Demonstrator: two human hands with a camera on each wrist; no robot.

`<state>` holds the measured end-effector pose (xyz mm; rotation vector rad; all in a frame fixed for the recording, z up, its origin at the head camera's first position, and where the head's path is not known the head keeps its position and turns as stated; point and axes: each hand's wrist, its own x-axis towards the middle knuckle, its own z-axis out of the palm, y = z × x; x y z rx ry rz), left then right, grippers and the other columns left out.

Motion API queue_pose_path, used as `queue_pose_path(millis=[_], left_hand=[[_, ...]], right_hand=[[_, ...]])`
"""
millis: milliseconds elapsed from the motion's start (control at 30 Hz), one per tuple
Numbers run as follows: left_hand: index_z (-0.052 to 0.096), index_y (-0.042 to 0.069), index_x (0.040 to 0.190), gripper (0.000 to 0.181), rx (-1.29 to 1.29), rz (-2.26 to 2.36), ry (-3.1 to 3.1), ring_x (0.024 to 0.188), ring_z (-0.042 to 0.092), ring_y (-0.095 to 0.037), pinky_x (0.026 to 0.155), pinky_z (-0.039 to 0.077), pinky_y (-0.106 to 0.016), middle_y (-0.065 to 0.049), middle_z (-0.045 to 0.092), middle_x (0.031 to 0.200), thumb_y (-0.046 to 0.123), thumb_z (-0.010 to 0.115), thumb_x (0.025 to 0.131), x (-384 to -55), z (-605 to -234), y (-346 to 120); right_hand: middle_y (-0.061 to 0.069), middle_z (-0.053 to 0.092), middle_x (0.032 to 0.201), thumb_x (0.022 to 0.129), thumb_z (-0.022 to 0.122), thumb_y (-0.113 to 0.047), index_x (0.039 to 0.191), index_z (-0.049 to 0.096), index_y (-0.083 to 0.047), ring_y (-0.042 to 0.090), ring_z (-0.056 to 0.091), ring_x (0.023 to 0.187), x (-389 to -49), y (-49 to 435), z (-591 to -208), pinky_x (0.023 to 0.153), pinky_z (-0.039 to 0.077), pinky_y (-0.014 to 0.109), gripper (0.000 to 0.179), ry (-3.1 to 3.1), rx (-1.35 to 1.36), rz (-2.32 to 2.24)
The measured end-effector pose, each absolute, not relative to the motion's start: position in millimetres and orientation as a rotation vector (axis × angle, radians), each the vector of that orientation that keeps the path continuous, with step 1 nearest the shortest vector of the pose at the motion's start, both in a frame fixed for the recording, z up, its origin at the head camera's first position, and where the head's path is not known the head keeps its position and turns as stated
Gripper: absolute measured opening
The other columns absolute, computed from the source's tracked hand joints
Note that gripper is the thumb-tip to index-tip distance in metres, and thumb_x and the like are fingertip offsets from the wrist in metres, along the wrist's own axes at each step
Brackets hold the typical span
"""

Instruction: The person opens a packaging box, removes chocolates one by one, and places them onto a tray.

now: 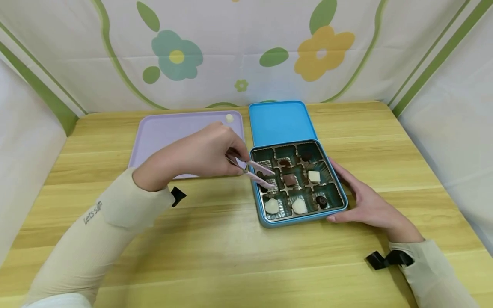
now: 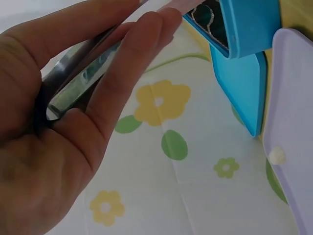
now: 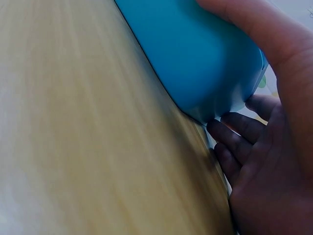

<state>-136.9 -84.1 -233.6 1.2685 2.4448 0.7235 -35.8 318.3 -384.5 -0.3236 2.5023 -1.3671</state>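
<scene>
My left hand (image 1: 212, 147) holds metal tongs (image 1: 259, 179) with pink tips, spread apart in the middle-left compartment of a blue tin (image 1: 265, 221). Dark pieces there are partly hidden by the tips. In the left wrist view, the tongs' metal bend (image 2: 61, 105) lies against the palm. My right hand (image 1: 367, 203) grips the tin's near right corner, thumb on the front and fingers along the right side. Inside the divided tin sit round white chocolates (image 1: 271, 206), a square white one (image 1: 314, 176), a brown square (image 1: 289, 179) and a dark swirled piece (image 1: 321, 202).
A purple tray (image 1: 165, 128) lies left of the tin, with a small round white piece (image 1: 229, 118) near its far right corner. Behind the tin is its blue lid (image 1: 283, 122). A flowered cloth (image 1: 239, 51) hangs along the far edge of the wooden table (image 1: 231, 261).
</scene>
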Motion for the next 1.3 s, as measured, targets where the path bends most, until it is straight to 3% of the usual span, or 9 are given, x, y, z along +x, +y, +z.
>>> queue_pose_path(millis=[233,400,433,500,633,667,733,933,1300], left_hand=[[0.086,0.002,0.097,0.012,1.326,0.626,2.414,0.084,0.077,-0.018,0.081,0.064,-0.036,-0.01,0.083,0.094,-0.001,0.084,0.086,-143,-221,-69],[0.086,0.002,0.1,0.013,1.192,0.642,2.376,0.09,0.079,-0.018,0.086,0.066,-0.035,-0.01,0.083,0.098,-0.001,0.085,0.086,-148,-224,-73],[0.086,0.003,0.1,0.014,1.171,0.651,2.375,0.09,0.079,-0.017,0.086,0.066,-0.035,-0.01,0.083,0.097,0.0,0.086,0.086,-149,-226,-74],[0.086,0.004,0.101,0.015,1.152,0.664,2.383,0.091,0.078,-0.017,0.086,0.065,-0.035,-0.008,0.083,0.097,0.001,0.087,0.086,-150,-229,-76],[0.086,0.004,0.099,0.015,1.16,0.655,2.392,0.091,0.078,-0.018,0.085,0.065,-0.035,-0.008,0.083,0.096,0.002,0.087,0.085,-150,-233,-74],[0.086,0.004,0.099,0.015,1.16,0.644,2.392,0.092,0.078,-0.019,0.084,0.064,-0.035,-0.008,0.083,0.097,0.002,0.087,0.085,-150,-233,-72],[0.086,0.004,0.1,0.016,1.148,0.62,2.388,0.093,0.078,-0.021,0.084,0.064,-0.035,-0.009,0.083,0.098,0.001,0.086,0.084,-148,-232,-70],[0.086,0.002,0.1,0.021,1.177,0.552,2.397,0.087,0.071,-0.019,0.079,0.06,-0.035,-0.01,0.083,0.098,-0.007,0.079,0.082,-144,-225,-60],[0.086,0.004,0.092,0.022,1.216,0.543,2.417,0.09,0.075,-0.022,0.078,0.062,-0.035,-0.009,0.083,0.093,-0.012,0.075,0.082,-139,-230,-57]], right_hand=[[-0.008,0.02,0.18,0.073,0.101,-0.011,0.174,0.01,-0.039,0.026,0.026,0.161,-35,319,-386,0.106,0.03,0.002,0.139,2.52,-0.316,-1.357],[-0.007,0.02,0.18,0.073,0.101,-0.011,0.174,0.01,-0.039,0.024,0.028,0.16,-36,317,-385,0.108,0.031,0.003,0.139,2.517,-0.327,-1.36],[-0.006,0.02,0.18,0.073,0.101,-0.011,0.174,0.01,-0.04,0.026,0.028,0.16,-36,317,-384,0.115,0.034,0.012,0.139,2.513,-0.337,-1.36],[-0.003,0.02,0.181,0.074,0.101,-0.011,0.174,0.009,-0.039,0.03,0.029,0.159,-37,316,-382,0.116,0.035,0.014,0.139,2.514,-0.357,-1.35],[-0.004,0.021,0.18,0.073,0.101,-0.011,0.174,0.01,-0.039,0.019,0.029,0.159,-36,316,-382,0.116,0.034,0.013,0.139,2.513,-0.353,-1.355],[-0.005,0.021,0.18,0.073,0.101,-0.011,0.174,0.01,-0.039,0.014,0.03,0.158,-36,316,-382,0.109,0.032,0.005,0.139,2.516,-0.345,-1.355],[-0.006,0.022,0.18,0.072,0.102,-0.011,0.174,0.011,-0.039,0.006,0.029,0.156,-35,316,-382,0.109,0.031,0.004,0.139,2.519,-0.338,-1.362],[-0.006,0.02,0.181,0.072,0.102,-0.011,0.174,0.01,-0.037,0.009,0.029,0.158,-36,317,-381,0.109,0.031,0.004,0.14,2.536,-0.36,-1.339],[-0.001,0.017,0.182,0.073,0.101,-0.01,0.174,0.008,-0.036,0.037,0.027,0.159,-36,312,-379,0.109,0.032,0.007,0.14,2.513,-0.391,-1.342]])
